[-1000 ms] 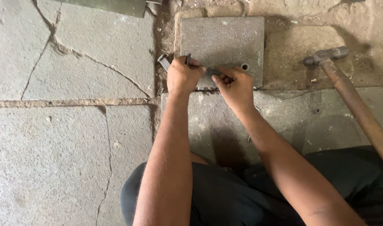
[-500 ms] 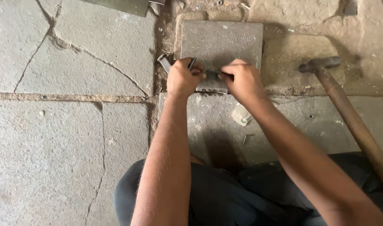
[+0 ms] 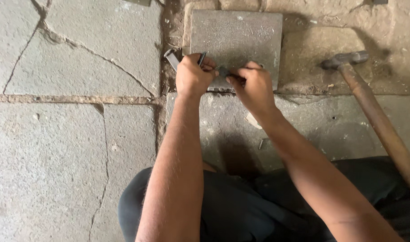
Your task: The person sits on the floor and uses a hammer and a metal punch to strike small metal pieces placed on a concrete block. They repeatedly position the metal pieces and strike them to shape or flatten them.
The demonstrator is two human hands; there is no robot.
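My left hand (image 3: 193,76) is curled shut around a thin dark metal piece (image 3: 202,58) whose tip pokes up between my fingers, and my right hand (image 3: 254,87) pinches a small dark part (image 3: 223,71) at its fingertips, just at 3 o'clock of the left hand, the two hands nearly touching. Both rest at the near edge of a grey metal plate (image 3: 240,31), which lies flat on the stone floor (image 3: 70,148) at 12 o'clock from me. A short grey bar (image 3: 171,58) lies at the plate's 9 o'clock side, beside my left knuckles. The hammer (image 3: 346,59) sits well apart at 2 o'clock, head on the floor, its wooden handle (image 3: 384,130) running down toward 4 o'clock (it crosses over my dark trousers (image 3: 240,210)). A pale chip (image 3: 252,120) lies on the floor under my right wrist
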